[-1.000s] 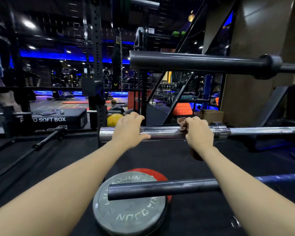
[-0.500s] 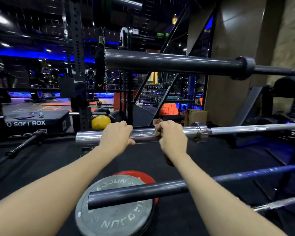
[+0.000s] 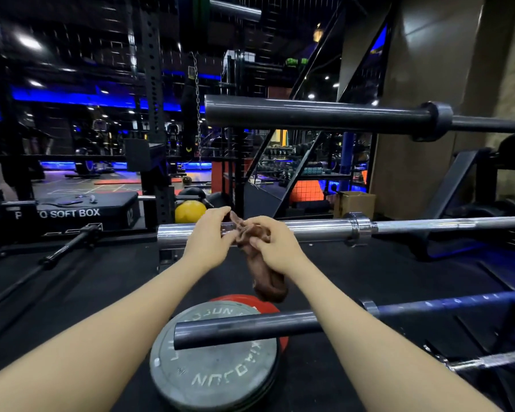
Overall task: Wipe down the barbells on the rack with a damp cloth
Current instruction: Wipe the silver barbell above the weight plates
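The brown cloth (image 3: 260, 257) is pinched by both hands, left (image 3: 210, 240) and right (image 3: 275, 248), before the chrome barbell (image 3: 315, 228); it hangs loosely. It could be dropped onto the plates (image 3: 214, 361) if regripped carelessly.

A grey weight plate (image 3: 214, 364) lies flat on the black floor, lettering uppermost. A red plate (image 3: 275, 307) lies beneath it, showing at its far right edge. Beyond the grey plate, to its left, stands a black box marked SOFT BOX (image 3: 75, 214). A yellow ball (image 3: 190, 211) sits right of that box. A cardboard box (image 3: 358, 203) stands well right of the ball, against the wall.
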